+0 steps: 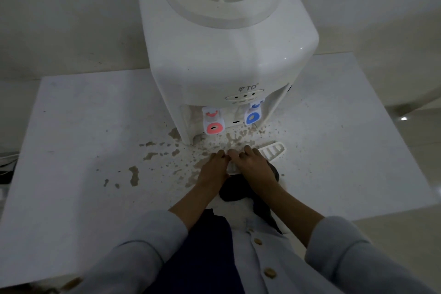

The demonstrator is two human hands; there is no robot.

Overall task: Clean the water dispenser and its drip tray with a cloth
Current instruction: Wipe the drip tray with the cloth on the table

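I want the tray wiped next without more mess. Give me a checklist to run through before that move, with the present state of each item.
1. Tray out of the dispenser: ok, it lies on the table in front.
2. Both hands on the tray: ok, left hand and right hand rest on it.
3. Cloth within reach: ok, dark cloth lies under the right wrist.
4. Cloth in hand: not ok.
5. Table dry: not ok, brown spill spread around the tray.
6. Tray empty of water: cannot tell.

Single head view, steep downward, close over table (71, 126), facing wall
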